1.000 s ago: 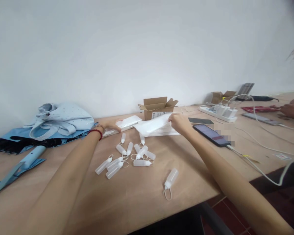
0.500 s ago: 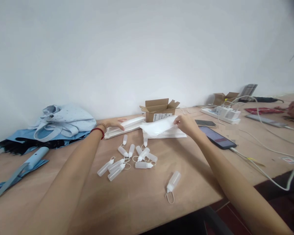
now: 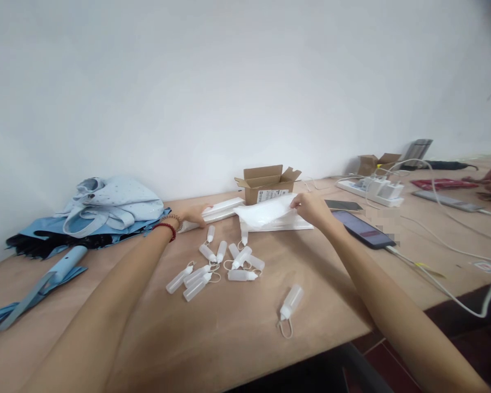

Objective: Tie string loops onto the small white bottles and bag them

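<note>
1. Kept the right hand (image 3: 312,209) pinched shut on the edge of the white bag (image 3: 265,210), raised just left of its fingers.
2. Drew the left hand (image 3: 193,213) slightly back along the flat white stack (image 3: 225,207); rested its fingers open on the end, gripping nothing.
3. Left the small bottles (image 3: 216,262) untouched, just below and between both hands.

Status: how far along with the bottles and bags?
Done: nothing bagged that I can see; the small bottles lie loose on the table, a stray bottle apart. In hand: right hand pinches a white bag up off its stack; left hand rests on a second stack. Left: likely every bottle.
</note>
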A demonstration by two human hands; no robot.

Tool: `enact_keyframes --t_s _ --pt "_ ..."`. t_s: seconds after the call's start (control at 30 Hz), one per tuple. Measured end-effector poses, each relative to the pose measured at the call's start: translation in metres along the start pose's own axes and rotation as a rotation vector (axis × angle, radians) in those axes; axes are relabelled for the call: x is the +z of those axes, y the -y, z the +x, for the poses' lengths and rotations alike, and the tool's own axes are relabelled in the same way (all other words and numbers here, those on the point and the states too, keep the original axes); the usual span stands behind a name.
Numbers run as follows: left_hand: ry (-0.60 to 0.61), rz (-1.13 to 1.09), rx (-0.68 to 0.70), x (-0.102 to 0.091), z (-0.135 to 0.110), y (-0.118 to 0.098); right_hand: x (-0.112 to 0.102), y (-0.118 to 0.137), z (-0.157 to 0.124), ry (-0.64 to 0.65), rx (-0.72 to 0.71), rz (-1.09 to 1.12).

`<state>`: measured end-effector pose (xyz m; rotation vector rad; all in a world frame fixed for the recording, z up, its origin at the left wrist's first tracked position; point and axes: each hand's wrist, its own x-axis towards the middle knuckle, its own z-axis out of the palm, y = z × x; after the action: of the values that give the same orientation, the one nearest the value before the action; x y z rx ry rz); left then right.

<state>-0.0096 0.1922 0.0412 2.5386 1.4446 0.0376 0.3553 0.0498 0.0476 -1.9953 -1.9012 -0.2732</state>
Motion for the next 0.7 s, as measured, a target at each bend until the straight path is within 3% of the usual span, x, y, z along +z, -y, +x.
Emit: enact_keyframes --t_s 0.13,0.33,0.47,0.53,0.63,0.7 --pt "0.08 0.104 0.041 0.007 0.001 -0.005 0.001 -0.001 0.001 -0.003 -0.013 0.01" --pt "0.051 0.178 0.042 0.014 -0.002 -0.014 0.001 0.0 0.001 -0.006 -0.012 0.012" --pt "0.027 0.128 0.064 0.005 -0.009 -0.021 -0.001 0.001 -0.001 -0.009 -0.063 0.033" --pt "-0.037 0.054 0.058 -0.005 -0.015 -0.035 -0.002 0.0 -0.002 -0.011 -0.1 0.067" --pt "-0.25 -0.106 -0.001 -0.02 -0.023 -0.073 -0.003 -0.001 -0.002 -0.023 -0.13 0.124" --pt "-0.305 -0.141 0.13 -0.026 -0.025 -0.105 -0.004 0.0 -0.002 -0.034 -0.134 0.157"
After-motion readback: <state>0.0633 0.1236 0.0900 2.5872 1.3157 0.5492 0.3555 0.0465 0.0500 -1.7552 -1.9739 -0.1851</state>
